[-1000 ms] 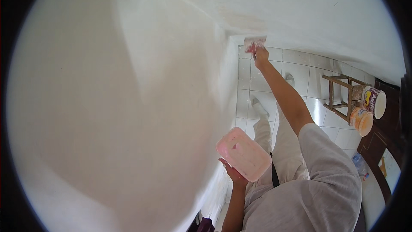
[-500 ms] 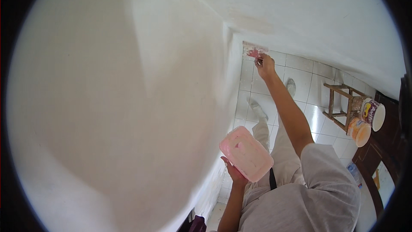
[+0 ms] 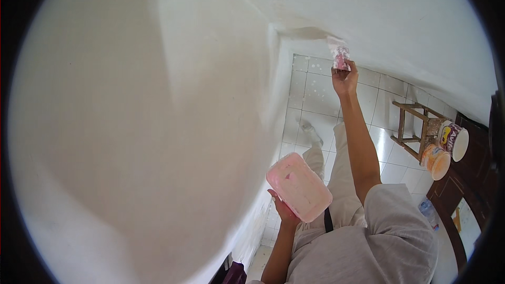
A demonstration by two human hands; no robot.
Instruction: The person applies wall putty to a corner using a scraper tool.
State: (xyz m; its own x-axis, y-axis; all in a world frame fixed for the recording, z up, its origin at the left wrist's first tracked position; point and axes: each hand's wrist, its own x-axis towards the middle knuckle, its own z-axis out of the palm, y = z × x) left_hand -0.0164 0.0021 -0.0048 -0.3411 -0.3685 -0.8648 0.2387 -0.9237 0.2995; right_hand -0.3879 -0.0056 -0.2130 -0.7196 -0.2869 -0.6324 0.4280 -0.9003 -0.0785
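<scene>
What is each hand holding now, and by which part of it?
The right hand holds a scraper by its pink handle end. The left hand holds a pink tray at its lower-left side; the grip underneath is hidden.

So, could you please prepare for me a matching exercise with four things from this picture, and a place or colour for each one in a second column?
Things
1. scraper
2. tray
3. stool
4. floor

Places and colours
A. white, tiled
B. in the right hand
C. brown, near two buckets
D. pink, in the left hand

Right pairs: 1-B, 2-D, 3-C, 4-A
</scene>
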